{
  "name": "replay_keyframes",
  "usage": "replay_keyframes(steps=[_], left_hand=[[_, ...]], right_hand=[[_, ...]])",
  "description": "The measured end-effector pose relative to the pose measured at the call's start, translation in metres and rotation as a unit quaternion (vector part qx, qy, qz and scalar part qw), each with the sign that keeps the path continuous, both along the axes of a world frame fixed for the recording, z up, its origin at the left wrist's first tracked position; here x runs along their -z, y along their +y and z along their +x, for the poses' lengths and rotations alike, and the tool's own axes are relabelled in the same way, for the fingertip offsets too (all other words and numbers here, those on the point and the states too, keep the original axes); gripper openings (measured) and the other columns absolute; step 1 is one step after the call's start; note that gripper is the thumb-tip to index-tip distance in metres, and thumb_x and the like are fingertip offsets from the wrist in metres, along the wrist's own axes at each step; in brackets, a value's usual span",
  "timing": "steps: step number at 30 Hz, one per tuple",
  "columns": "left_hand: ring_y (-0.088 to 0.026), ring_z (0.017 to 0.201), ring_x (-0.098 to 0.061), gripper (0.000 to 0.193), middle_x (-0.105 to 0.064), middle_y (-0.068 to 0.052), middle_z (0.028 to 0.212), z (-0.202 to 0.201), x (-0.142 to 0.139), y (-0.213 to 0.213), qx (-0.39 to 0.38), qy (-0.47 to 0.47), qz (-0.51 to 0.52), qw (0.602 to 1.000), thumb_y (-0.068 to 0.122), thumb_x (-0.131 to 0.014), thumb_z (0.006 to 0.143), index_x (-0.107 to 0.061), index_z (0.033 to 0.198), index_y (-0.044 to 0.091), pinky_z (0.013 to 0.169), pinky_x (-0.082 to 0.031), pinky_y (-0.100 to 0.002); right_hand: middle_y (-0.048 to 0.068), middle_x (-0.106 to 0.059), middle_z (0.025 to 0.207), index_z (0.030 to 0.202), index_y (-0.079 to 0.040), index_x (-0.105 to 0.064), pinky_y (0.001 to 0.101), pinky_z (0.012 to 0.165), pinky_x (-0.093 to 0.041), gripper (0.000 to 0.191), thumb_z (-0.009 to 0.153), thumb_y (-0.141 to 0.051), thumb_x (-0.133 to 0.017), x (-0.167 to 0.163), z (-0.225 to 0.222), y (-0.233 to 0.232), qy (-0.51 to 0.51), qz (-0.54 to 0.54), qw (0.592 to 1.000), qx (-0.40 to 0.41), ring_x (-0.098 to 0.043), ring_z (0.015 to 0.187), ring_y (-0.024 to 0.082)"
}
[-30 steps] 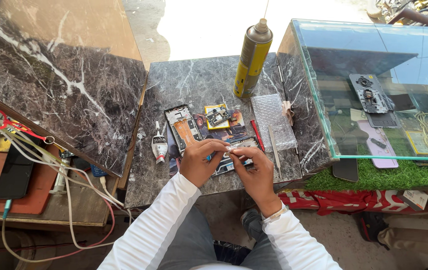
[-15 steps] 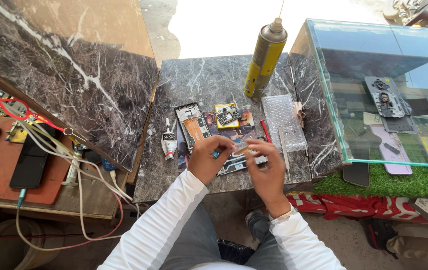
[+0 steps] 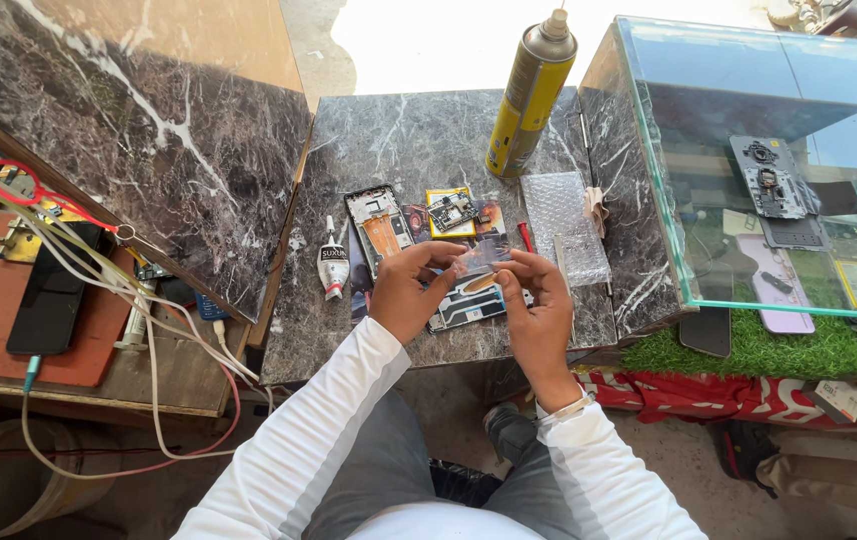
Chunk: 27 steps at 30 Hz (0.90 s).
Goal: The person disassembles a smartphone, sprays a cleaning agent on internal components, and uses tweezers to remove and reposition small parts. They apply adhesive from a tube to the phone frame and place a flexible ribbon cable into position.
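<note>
- Small clear plastic piece pinched between both hands over the marble table.
- Left hand and right hand clamp its ends.
- Just beneath: opened phone frame.
- Beyond: yellow spray can (upright).
- Right: glass case holding phone parts.

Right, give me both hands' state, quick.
Left hand: pinching the clear film.
Right hand: pinching the same film's other end.
</note>
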<state>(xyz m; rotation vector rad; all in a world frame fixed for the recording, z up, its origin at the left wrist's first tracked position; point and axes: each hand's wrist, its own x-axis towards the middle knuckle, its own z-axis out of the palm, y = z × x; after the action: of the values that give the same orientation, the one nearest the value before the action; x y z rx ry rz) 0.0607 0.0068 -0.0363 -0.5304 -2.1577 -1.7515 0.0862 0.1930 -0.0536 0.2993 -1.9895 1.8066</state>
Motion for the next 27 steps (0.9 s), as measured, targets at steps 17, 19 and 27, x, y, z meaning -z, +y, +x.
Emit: replay_keyframes(steps=[17, 19, 27], left_hand=[[-0.014, 0.081, -0.076, 0.020, -0.078, -0.006, 0.087, -0.002, -0.002, -0.001, -0.074, 0.007, -0.047, 0.996, 0.011, -0.077, 0.087, -0.075, 0.106, 0.008, 0.073, -0.057, -0.030], [-0.015, 0.081, -0.076, 0.021, -0.077, -0.006, 0.086, -0.003, -0.003, -0.002, -0.084, 0.003, -0.043, 0.996, 0.012, -0.077, 0.087, -0.074, 0.108, 0.008, 0.072, -0.057, -0.031], [-0.020, 0.080, -0.076, 0.025, -0.078, -0.005, 0.084, -0.004, -0.003, -0.003, -0.096, -0.018, -0.059, 0.993, 0.011, -0.072, 0.090, -0.071, 0.115, 0.009, 0.075, -0.056, -0.035]], right_hand=[[0.009, -0.074, 0.111, 0.126, 0.002, -0.061, 0.0248, 0.088, -0.057, 0.032, 0.099, -0.014, -0.070, -0.020, -0.032, 0.002, -0.075, -0.043, 0.994, -0.062, -0.070, 0.099, 0.010], [0.008, -0.074, 0.111, 0.127, 0.001, -0.062, 0.0238, 0.088, -0.058, 0.032, 0.101, -0.015, -0.068, -0.024, -0.037, 0.003, -0.088, -0.050, 0.992, -0.075, -0.071, 0.100, 0.009], [0.008, -0.080, 0.099, 0.122, 0.001, -0.067, 0.0225, 0.075, -0.056, 0.033, 0.092, -0.010, -0.077, -0.043, -0.055, 0.003, -0.102, 0.045, 0.992, -0.063, -0.073, 0.088, 0.011]])
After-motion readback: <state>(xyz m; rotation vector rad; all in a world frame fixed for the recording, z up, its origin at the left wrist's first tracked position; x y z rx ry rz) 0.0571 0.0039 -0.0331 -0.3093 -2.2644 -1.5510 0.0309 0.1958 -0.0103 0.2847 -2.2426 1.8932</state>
